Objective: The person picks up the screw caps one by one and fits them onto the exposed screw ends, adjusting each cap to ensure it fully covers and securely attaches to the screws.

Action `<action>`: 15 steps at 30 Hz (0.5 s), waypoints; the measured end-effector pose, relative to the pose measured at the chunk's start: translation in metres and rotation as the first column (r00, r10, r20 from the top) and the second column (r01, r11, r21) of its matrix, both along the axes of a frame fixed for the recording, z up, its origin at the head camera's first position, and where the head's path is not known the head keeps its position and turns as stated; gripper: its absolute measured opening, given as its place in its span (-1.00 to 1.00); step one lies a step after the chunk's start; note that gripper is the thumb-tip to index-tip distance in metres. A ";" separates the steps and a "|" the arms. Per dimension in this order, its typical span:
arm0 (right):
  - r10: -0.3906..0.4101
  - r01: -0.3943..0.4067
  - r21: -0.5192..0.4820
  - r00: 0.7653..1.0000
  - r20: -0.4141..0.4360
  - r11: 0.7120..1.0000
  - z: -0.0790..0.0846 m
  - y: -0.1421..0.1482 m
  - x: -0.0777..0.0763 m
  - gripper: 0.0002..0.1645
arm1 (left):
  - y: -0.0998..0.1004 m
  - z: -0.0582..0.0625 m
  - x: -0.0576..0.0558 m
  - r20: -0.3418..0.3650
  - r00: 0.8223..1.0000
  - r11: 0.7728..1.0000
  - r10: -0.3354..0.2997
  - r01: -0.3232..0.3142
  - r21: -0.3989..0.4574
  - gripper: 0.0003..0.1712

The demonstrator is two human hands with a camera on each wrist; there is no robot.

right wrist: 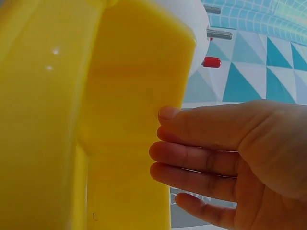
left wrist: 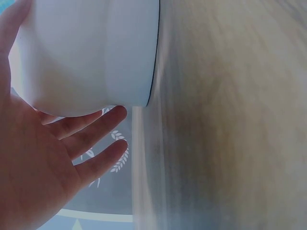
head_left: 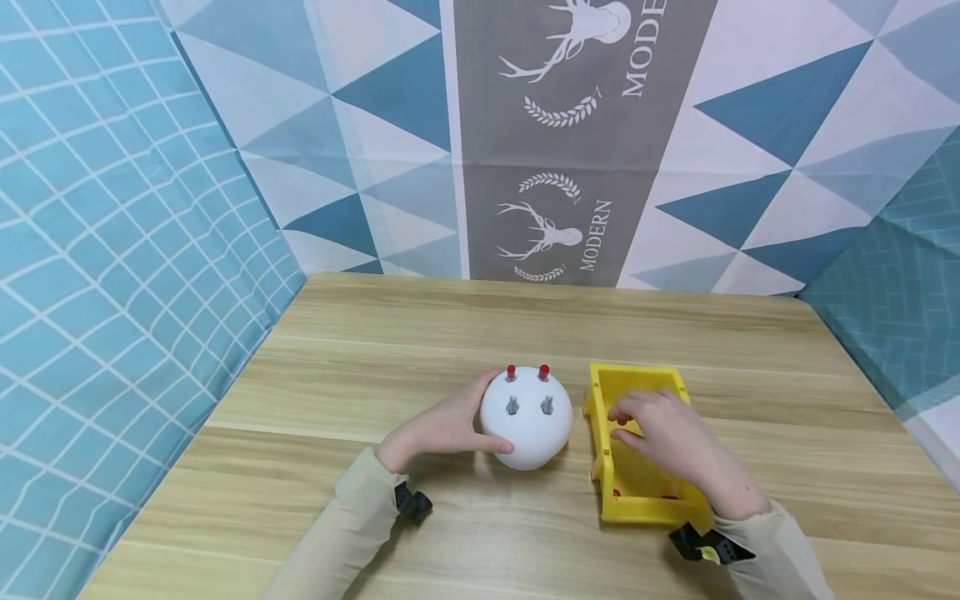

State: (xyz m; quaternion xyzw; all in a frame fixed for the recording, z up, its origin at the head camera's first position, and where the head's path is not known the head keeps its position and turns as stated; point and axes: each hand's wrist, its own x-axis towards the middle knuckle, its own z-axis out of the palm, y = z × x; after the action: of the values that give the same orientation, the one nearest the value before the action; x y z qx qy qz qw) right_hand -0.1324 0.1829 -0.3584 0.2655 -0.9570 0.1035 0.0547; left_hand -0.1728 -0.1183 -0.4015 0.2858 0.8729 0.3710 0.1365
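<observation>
A white dome-shaped object [head_left: 525,433] stands upright on the table. Threaded metal studs rise from its top: two show bare metal [head_left: 512,406], and the two at the back carry red caps [head_left: 543,372]. My left hand [head_left: 450,423] grips its left side, thumb at the front and fingers wrapped round the back. In the left wrist view its smooth white wall [left wrist: 91,52] fills the top. My right hand [head_left: 667,433] is over a yellow bin [head_left: 652,508], fingers loosely bent and thumb apart from them. The right wrist view shows nothing between those fingertips [right wrist: 160,152].
Small red pieces [head_left: 670,497] lie in the near end of the bin, just right of the white object. The wooden table [head_left: 360,358] reaches a patterned cloth backdrop [head_left: 405,167] behind and a blue checked cloth [head_left: 112,250] at left.
</observation>
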 end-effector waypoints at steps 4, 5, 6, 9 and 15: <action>0.012 -0.012 0.000 0.999 0.038 1.000 -0.002 0.002 0.001 -0.87 | 0.000 0.000 0.000 0.002 1.000 1.000 -0.004 0.004 0.008 0.23; 0.015 -0.015 0.001 0.999 0.045 1.000 -0.003 0.002 0.001 -0.86 | 0.000 0.000 0.000 0.002 1.000 1.000 -0.006 0.006 0.010 0.22; 0.017 -0.017 0.001 0.999 0.051 1.000 -0.004 0.003 0.001 -0.86 | 0.000 0.000 0.000 0.004 1.000 1.000 -0.006 0.006 0.011 0.22; 0.018 -0.019 0.007 0.997 0.070 1.000 -0.005 0.003 0.002 -0.86 | 0.000 0.000 0.000 0.005 1.000 1.000 -0.003 0.003 0.012 0.21; 0.023 -0.027 0.033 0.993 0.114 0.999 -0.008 0.003 0.004 -0.89 | 0.000 0.001 0.001 -0.009 1.000 1.000 -0.002 0.002 0.008 0.20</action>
State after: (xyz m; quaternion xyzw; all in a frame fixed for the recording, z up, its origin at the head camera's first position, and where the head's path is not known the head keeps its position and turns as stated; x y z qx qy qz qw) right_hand -0.1284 0.1860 -0.3665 0.2721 -0.9568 0.1025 -0.0060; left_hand -0.1721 -0.1183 -0.4005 0.2887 0.8717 0.3733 0.1318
